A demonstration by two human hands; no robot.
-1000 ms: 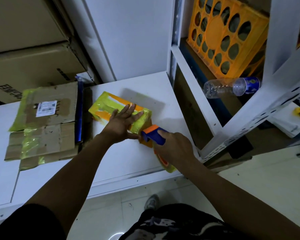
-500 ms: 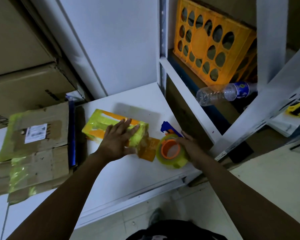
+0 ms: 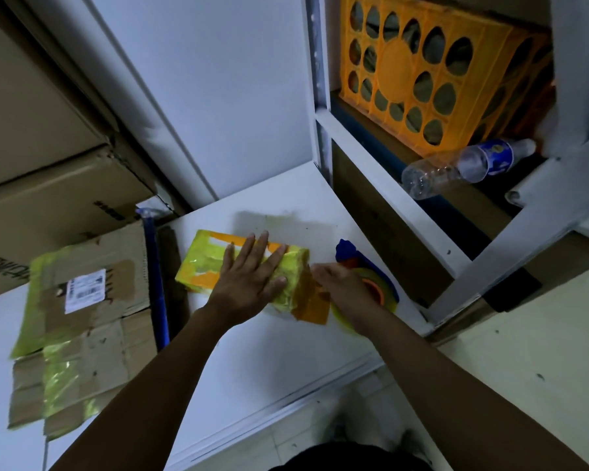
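Left hand [image 3: 252, 280] flat on a small rectangular parcel wrapped in glossy yellow-green tape [image 3: 203, 265], near the right end of the white table [image 3: 252, 351].
The left hand's straight, spread fingers press down on the parcel's right half. Orange patches show on its top and front, and the wrap wrinkles at its right end. The right hand [image 3: 347, 287] meets that end, lying over a blue-handled dispenser with a yellow tape roll [image 3: 383, 285]; whether its fingers pinch anything cannot be told. An amber strip of tape [image 3: 315, 307] spans parcel and roll. Left lies flattened brown cardboard with a white label [image 3: 92, 300]; farther right, a clear plastic bottle [image 3: 466, 168] lies on its side before an orange perforated crate [image 3: 422, 73].
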